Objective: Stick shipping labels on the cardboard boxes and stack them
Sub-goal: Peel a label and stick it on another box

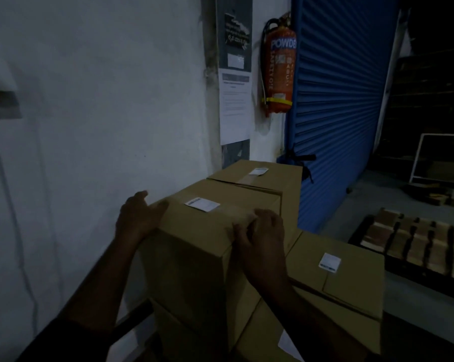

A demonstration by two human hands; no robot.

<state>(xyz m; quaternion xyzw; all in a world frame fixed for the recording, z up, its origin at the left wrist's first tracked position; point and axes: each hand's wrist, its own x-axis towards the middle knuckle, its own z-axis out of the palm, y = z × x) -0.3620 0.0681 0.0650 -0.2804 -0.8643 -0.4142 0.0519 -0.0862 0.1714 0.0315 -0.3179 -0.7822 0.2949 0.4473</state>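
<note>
A: count?
B: 3 cardboard boxes with tops visible, each with 1 white shipping label. near box (207,231) in hands, label (202,204) on top. rear box (262,178) just behind it at about the same height, label (258,171). lower box (346,273) to the right, label (329,262). more cardboard under the near box, number unclear
A: materials?
B: plain brown corrugated, rectangular, clear tape along top seams. labels small, rectangular, paper-white with dark print, unreadable
A: hands?
B: left hand (139,215) grips the near box's top left corner, thumb over the top, fingers down the side. right hand (262,236) grips the front top edge, fingers curled over it
A: surroundings?
B: white wall (90,100), 1 red fire extinguisher (279,71), 2 posted notices, upper dark notice (235,35), lower white notice (235,108), blue roller shutter (338,100), slatted pallet (416,244) on the floor right
</note>
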